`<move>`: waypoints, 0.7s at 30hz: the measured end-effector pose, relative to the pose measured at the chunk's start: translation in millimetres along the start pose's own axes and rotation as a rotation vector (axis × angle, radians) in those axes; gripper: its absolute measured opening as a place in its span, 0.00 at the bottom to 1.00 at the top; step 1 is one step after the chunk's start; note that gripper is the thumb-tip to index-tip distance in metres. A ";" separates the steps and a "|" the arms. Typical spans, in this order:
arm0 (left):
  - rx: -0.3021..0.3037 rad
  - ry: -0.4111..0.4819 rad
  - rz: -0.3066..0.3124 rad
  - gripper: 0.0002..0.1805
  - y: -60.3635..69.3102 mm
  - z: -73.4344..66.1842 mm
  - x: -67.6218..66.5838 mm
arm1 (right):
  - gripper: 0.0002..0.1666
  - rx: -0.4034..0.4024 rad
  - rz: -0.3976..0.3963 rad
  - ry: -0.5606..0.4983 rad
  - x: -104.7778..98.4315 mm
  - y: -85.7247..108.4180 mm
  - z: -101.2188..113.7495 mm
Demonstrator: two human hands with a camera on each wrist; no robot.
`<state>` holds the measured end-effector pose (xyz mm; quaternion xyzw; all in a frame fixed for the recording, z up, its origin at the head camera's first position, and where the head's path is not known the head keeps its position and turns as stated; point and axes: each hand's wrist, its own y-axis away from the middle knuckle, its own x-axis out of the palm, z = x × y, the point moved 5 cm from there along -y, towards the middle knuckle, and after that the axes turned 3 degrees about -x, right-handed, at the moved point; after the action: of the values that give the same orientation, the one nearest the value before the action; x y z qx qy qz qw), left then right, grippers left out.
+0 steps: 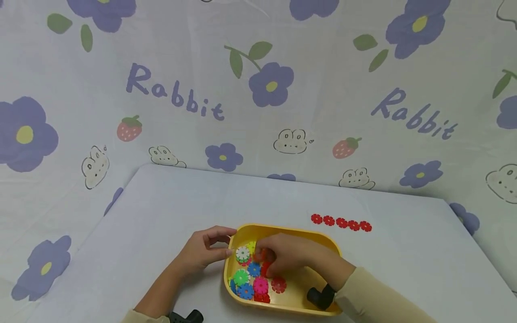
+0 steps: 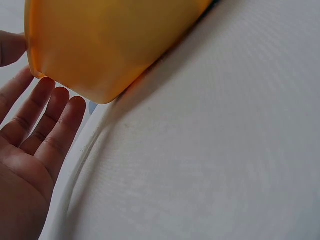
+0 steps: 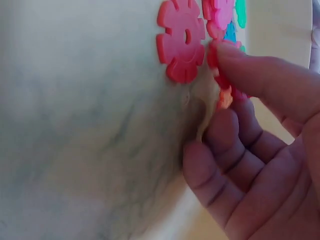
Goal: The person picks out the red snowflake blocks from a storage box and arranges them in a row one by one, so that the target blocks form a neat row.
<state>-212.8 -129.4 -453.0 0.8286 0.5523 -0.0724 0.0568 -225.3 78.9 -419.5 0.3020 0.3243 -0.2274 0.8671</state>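
Note:
A yellow tray (image 1: 282, 309) holds several snowflake discs, among them a white disc (image 1: 243, 253), a green disc (image 1: 241, 277), a blue disc (image 1: 245, 291) and a pink disc (image 1: 260, 285). Inside it, my right hand (image 1: 284, 253) has curled fingers and pinches a red snowflake disc (image 3: 215, 62) with the thumb; the index fingertip is hidden in the right wrist view. Another red disc (image 3: 181, 42) lies close by on the tray floor. My left hand (image 1: 202, 249) touches the tray's left corner, thumb and fingertips against its outer side, fingers nearly straight in the left wrist view.
Beyond the tray, a row of several red discs (image 1: 341, 223) lies on the white tabletop (image 1: 181, 193). A printed cloth (image 1: 258, 121) hangs behind the table. Black wrist devices (image 1: 321, 297) are worn on both arms.

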 end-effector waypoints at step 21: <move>-0.017 -0.011 -0.014 0.24 -0.4 1.4 -0.7 | 0.20 -0.043 -0.009 -0.132 -1.5 0.5 2.7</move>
<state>-213.5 -130.1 -454.2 0.8237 0.5584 -0.0727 0.0663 -224.9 77.8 -416.7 0.2663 0.2723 -0.2436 0.8920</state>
